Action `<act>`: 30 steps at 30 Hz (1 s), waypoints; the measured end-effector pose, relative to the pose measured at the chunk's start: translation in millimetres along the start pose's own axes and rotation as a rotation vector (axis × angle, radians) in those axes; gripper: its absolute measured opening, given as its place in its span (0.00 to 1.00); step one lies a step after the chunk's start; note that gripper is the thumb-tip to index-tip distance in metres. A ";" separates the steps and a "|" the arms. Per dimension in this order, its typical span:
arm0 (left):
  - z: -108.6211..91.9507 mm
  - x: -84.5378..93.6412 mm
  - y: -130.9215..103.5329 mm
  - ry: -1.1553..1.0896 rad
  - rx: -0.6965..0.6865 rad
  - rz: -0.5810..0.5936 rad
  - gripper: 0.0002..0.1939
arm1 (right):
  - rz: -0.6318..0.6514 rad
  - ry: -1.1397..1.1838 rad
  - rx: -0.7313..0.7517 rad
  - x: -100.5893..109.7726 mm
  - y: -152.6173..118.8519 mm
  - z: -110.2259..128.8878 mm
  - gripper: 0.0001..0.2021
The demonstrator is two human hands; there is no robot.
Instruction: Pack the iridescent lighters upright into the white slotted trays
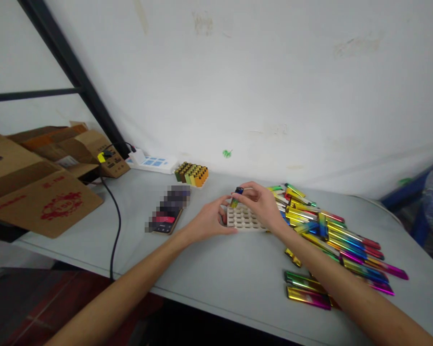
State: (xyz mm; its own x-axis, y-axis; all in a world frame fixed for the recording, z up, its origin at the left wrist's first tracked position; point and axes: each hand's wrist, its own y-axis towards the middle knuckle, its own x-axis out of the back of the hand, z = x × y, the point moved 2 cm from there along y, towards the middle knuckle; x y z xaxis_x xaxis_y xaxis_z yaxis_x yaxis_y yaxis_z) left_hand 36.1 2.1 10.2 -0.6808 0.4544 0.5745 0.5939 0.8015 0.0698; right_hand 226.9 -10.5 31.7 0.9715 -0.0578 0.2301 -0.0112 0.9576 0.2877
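Note:
A white tray with rows of holes [246, 219] rests on the table before me. My left hand [216, 218] grips its left side, with thumb and fingers around the edge. My right hand [261, 202] pinches a small lighter [235, 198], dark at the top and yellowish below. The lighter stands nearly upright at the tray's far left corner; whether its lower end is inside a hole I cannot tell. To the right spreads a pile of shiny metallic-coloured lighters [346, 240], partly hidden behind my right forearm.
At the back, a filled tray of upright yellow, orange and dark pieces [192, 174] stands near a white power strip [155, 163]. A phone [168, 211] lies left of my hands. Open cardboard boxes [50, 192] and a black cable [118, 216] occupy the left side.

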 end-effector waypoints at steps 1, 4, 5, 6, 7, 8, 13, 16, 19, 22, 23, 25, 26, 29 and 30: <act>0.1 -0.1 0.1 0.001 0.006 -0.002 0.53 | 0.005 -0.036 0.011 -2.1 2.0 -3.9 0.18; -0.7 0.3 0.2 0.016 0.028 -0.003 0.55 | 0.039 -0.139 0.067 -1.5 5.6 -12.1 0.16; -1.3 0.5 0.2 0.020 0.035 -0.002 0.55 | 0.054 -0.185 0.098 0.3 6.5 -13.2 0.15; -2.0 0.8 0.0 0.023 0.039 -0.001 0.56 | 0.069 -0.232 0.132 2.2 7.1 -13.5 0.14; -2.7 1.1 -0.1 0.024 0.040 0.000 0.56 | 0.085 -0.273 0.163 3.9 7.7 -13.2 0.13; -3.4 1.3 -0.3 0.025 0.038 0.000 0.55 | 0.103 -0.305 0.189 5.0 8.1 -12.6 0.13; -4.4 1.1 -0.4 0.022 0.030 0.004 0.52 | 0.193 -0.342 0.212 -1.0 9.3 -11.3 0.09; -2.6 0.5 0.3 0.024 0.024 0.006 0.51 | 0.203 -0.363 0.202 -6.4 10.4 -11.6 0.09; -0.1 0.9 1.1 0.020 0.017 0.002 0.51 | 0.216 -0.414 0.194 -6.9 9.6 -8.6 0.08; 1.1 1.6 1.7 0.019 0.008 0.015 0.47 | 0.241 -0.465 0.217 4.0 5.7 -1.9 0.11; 1.2 1.9 1.8 0.019 0.008 0.017 0.46 | 0.233 -0.468 0.222 12.0 4.0 0.0 0.15; 1.1 2.2 2.1 0.014 0.012 0.012 0.47 | 0.179 -0.463 0.207 35.3 0.1 1.4 0.19; 0.8 2.3 2.1 0.010 0.015 0.007 0.48 | 0.144 -0.470 0.188 49.8 -2.3 0.4 0.17; -1.3 2.4 1.9 0.008 0.018 0.008 0.48 | 0.131 -0.670 0.134 93.4 -13.0 -8.4 0.09; -2.4 2.6 1.7 0.012 0.018 0.013 0.46 | 0.170 -0.753 0.121 105.1 -17.7 -12.7 0.09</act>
State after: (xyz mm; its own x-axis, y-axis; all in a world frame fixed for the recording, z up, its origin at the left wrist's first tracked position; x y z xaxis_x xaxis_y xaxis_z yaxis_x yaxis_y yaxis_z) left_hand 36.4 3.7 13.7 -0.6681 0.4599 0.5849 0.5946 0.8026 0.0481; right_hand 332.1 -29.9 39.0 0.5319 -0.1302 0.8367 -0.2136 0.9356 0.2813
